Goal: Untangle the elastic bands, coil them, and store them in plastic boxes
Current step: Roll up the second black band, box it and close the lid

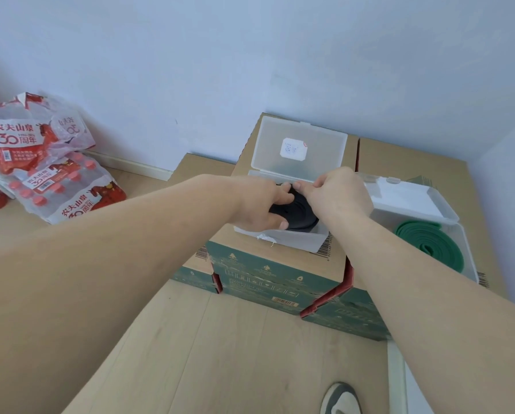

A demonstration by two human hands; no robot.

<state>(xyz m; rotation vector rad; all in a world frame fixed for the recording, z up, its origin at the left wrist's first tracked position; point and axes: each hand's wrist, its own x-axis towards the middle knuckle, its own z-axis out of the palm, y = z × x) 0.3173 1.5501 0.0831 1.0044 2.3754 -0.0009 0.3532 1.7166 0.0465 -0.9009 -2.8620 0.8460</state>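
Black flat elastic band, wound into a tight coil (pixel 302 216), is clamped between my two hands at the mouth of the clear plastic box (pixel 283 239), whose hinged lid (pixel 319 162) stands open. My left hand (pixel 259 204) grips the coil, thumb at its near edge. My right hand (pixel 336 195) pinches its far edge, and the two hands are nearly touching.

I judge spring-back the main risk. If either grip eases before the coil lies flat inside, the rubber could unwind over the rim, or the light box could skid on the green printed cardboard carton (pixel 274 273).

A white sticker (pixel 293 149) on the lid is too small to read. To the right, a green coiled band (pixel 429 243) lies in a second clear box (pixel 466 249). Red-and-white bottled-water packs (pixel 41 162) read 农夫山泉 and 30周年.
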